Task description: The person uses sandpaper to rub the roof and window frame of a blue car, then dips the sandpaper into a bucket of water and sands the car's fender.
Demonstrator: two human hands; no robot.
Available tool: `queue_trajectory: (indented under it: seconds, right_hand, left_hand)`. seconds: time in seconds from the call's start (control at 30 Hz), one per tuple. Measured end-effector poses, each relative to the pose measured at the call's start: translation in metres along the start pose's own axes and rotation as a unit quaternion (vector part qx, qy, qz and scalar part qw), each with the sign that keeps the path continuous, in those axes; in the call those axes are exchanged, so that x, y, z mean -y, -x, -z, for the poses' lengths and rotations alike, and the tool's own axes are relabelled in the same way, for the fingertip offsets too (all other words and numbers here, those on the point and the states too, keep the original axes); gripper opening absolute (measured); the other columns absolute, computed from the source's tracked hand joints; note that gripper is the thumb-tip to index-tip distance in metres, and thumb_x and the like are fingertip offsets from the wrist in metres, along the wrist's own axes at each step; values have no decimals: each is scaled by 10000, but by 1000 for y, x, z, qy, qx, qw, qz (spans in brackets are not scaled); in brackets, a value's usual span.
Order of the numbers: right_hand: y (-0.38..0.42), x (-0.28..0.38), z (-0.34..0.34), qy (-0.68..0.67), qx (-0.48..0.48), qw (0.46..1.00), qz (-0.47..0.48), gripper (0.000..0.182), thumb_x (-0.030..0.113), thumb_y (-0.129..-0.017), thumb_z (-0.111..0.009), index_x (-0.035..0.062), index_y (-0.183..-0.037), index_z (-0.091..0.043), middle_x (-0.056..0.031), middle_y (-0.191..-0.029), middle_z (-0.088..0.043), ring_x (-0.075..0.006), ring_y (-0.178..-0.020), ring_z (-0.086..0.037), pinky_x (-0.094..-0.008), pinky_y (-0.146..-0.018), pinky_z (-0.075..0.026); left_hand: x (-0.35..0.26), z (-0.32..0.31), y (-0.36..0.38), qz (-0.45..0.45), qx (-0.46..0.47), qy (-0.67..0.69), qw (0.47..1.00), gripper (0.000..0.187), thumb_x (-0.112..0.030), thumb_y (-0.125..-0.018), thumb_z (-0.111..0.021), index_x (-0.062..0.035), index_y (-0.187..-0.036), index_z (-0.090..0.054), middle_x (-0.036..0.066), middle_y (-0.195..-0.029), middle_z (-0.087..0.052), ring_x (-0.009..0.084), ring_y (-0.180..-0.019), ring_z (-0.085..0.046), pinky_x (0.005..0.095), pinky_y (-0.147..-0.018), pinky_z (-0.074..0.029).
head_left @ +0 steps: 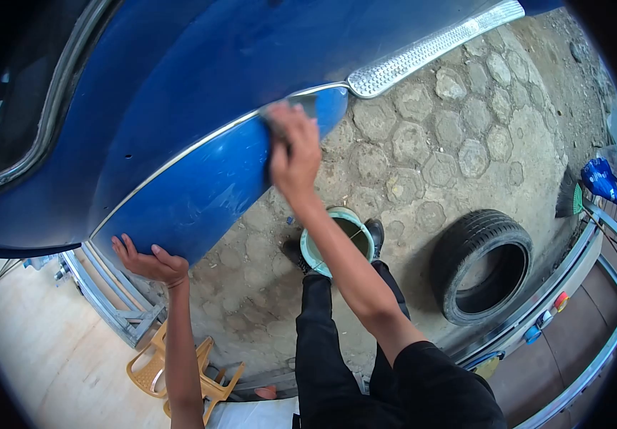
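A blue car fender [208, 186] with a pale trim line along its upper edge curves across the middle left. My right hand [295, 154] presses near its upper right end, fingers bent over a thin dark grey pad [306, 106]. Motion blurs the fingertips, and most of the pad is hidden under them. Against the fender's lower left end rests my left hand [152, 264], its fingers and thumb apart and nothing in them. Pale scuffs and wet-looking streaks show on the blue paint between the two hands.
A light green bucket [312, 254] of murky liquid stands between my feet on hexagonal paving. To the right lies a tyre [451, 286]. Yellow plastic chairs [152, 365] and a metal frame [101, 286] are at lower left. A ridged metal strip [430, 51] edges the blue body.
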State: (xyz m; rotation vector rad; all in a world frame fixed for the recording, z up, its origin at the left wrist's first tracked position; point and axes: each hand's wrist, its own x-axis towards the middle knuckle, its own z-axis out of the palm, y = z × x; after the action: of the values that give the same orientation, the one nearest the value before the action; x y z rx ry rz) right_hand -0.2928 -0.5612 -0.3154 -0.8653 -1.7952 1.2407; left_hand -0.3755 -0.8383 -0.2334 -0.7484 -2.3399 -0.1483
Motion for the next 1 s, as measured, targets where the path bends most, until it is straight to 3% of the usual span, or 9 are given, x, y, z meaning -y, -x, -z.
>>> queue_trajectory:
  seconds: [0.13, 0.23, 0.33, 0.43, 0.53, 0.63, 0.73, 0.83, 1.0]
  right_hand:
    - [-5, 4, 14, 64, 83, 987, 125, 410, 53, -932, -581, 192, -1306, -674, -63, -1343, -668, -357, -1305, -574, -644, -1183, -256]
    - [-24, -36, 26, 47, 13, 998, -30, 443, 25, -898, -575, 186, -1296, -682, -64, -1333, -668, -359, -1301, -575, -632, -1173, -277]
    - [-12, -20, 5, 13, -42, 997, -62, 451, 25, -891, -559, 182, -1294, -685, -60, -1326, -669, -345, -1301, -576, -620, -1166, -290]
    - [10, 37, 2, 35, 72, 992, 94, 532, -29, -820, -543, 191, -1283, -685, -81, -1298, -676, -318, -1277, -595, -581, -1172, -311]
    - [-3, 11, 11, 82, 54, 985, 145, 552, -44, -789, -527, 196, -1253, -705, -73, -1294, -676, -300, -1272, -595, -564, -1171, -322]
    - [-14, -11, 14, 29, -16, 999, -31, 478, -29, -829, -540, 185, -1207, -740, -75, -1274, -693, -296, -1294, -575, -545, -1161, -332]
    - [9, 22, -16, -16, -16, 999, 30, 454, 8, -848, -579, 193, -1233, -732, -77, -1279, -690, -312, -1302, -565, -549, -1161, -332]
    - [45, 104, -37, 23, 92, 991, 92, 474, 52, -833, -635, 223, -1266, -722, -17, -1328, -670, -303, -1321, -546, -573, -1179, -293]
    - [30, 70, -15, 115, 68, 986, 101, 528, 60, -789, -653, 225, -1287, -708, 5, -1322, -670, -293, -1313, -550, -609, -1188, -265]
  left_hand:
    - [-3, 0, 2, -5, -2, 12, 1000, 596, -349, -1007, -366, 70, -1416, -475, 271, -1521, -427, 425, -1437, -382, 569, -1179, -276]
    - [-1, 1, 0, -8, -9, 9, 1000, 600, -352, -1006, -374, 77, -1410, -484, 266, -1510, -440, 421, -1425, -397, 558, -1177, -282]
    - [-1, 0, -1, -4, -6, 9, 1000, 599, -354, -1007, -372, 69, -1417, -480, 263, -1526, -430, 426, -1432, -387, 558, -1178, -270]
    - [0, 0, -3, -3, -2, 6, 1000, 604, -358, -1007, -370, 61, -1429, -475, 263, -1537, -423, 432, -1439, -377, 560, -1178, -260]
    - [-6, -1, 0, -3, 0, 8, 1000, 611, -363, -1007, -373, 61, -1436, -475, 262, -1533, -429, 437, -1438, -376, 565, -1174, -263]
    - [-2, 4, -1, -7, 0, -1, 1000, 593, -348, -1009, -380, 64, -1422, -488, 259, -1528, -437, 431, -1437, -380, 555, -1180, -261]
    - [-6, 5, 0, -3, 1, 2, 1000, 583, -343, -1012, -384, 64, -1414, -493, 261, -1527, -437, 431, -1436, -380, 552, -1182, -260]
    - [-3, 7, -3, -10, 7, 1, 1000, 591, -361, -1013, -386, 56, -1419, -486, 265, -1526, -433, 441, -1432, -379, 557, -1174, -269]
    - [-6, 5, -4, 3, 5, 4, 1000, 585, -366, -1011, -390, 48, -1411, -501, 262, -1512, -446, 440, -1421, -390, 566, -1161, -282]
